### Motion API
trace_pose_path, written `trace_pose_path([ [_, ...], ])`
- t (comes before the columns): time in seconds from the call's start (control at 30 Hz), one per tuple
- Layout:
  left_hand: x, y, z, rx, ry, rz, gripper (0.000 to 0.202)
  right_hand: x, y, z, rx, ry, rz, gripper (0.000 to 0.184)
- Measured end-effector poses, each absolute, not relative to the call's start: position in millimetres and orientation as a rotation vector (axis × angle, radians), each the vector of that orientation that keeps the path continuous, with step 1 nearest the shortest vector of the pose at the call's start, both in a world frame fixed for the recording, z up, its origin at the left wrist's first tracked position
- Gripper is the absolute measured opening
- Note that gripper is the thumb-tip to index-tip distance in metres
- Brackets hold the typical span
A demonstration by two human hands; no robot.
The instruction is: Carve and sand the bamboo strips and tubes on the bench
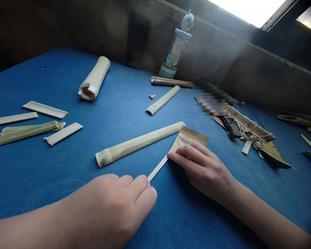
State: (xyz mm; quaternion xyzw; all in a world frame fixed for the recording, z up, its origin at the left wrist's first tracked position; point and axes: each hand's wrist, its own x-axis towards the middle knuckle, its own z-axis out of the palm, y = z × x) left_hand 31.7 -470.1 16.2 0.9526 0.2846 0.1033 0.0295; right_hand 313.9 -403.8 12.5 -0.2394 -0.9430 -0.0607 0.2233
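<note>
- Blue and smooth, the table stands by a dark grey wall.
- On it lies a long, pale green, half-round bamboo piece, with a bumpy ring near its left end. Places below are told from this long piece.
- Just on the near side of it is a thin, flat, whitish bamboo strip, slanting up to the right.
- Beside its right end is a tan, bendy sheet of sandpaper with dark print. I cannot tell if they touch.
- This looks like the smoothing step: the sandpaper is on the strip's far part.
- The next rub, I think, calls for a firm hold at the near end and a light, even squeeze on the sandpaper, so the strip does not bend or snap.
- The left hand has its back up and fingers curled, pinching the strip's near end. Its arm comes from the lower left.
- The right hand also has its back up. Its bent fingers hold the sandpaper against the strip; the thumb is hidden. Its arm comes from the lower right.
</note>
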Motion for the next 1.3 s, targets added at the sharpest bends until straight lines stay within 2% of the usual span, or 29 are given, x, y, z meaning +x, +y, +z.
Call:
trace_pose_path([
  [0.13, 33.4, -469.5, 16.3, 2.972, 0.898, 0.282, 0.042, 315.0, -402.5, 12.9, -0.679, -2.584, -0.305, 0.028],
  [0.33, 34.9, -470.2, 13.8, 2.979, 0.914, 0.355, 0.046, 312.0, -407.9, 13.0, -0.694, -2.583, -0.222, 0.025],
  [0.73, 31.2, -474.5, 4.7, 2.956, 0.928, 0.393, 0.044, 312.0, -401.0, 14.8, -0.853, -2.495, -0.150, 0.032],
  [0.87, 29.7, -473.0, 2.5, 2.970, 0.935, 0.370, 0.043, 306.5, -403.3, 17.2, -0.755, -2.506, 0.081, 0.033],
  [1.07, 29.4, -472.9, 3.9, 2.947, 0.954, 0.420, 0.040, 334.7, -379.7, 15.0, -0.975, -2.302, 0.327, 0.014],
  [1.2, 30.9, -470.1, 14.3, 2.985, 0.944, 0.212, 0.045, 365.2, -355.6, 7.8, -0.926, -2.397, 0.558, 0.029],
  [1.3, 31.4, -467.6, 20.8, 3.005, 0.930, 0.168, 0.046, 374.3, -347.0, 4.5, -1.042, -2.325, 0.534, 0.033],
])
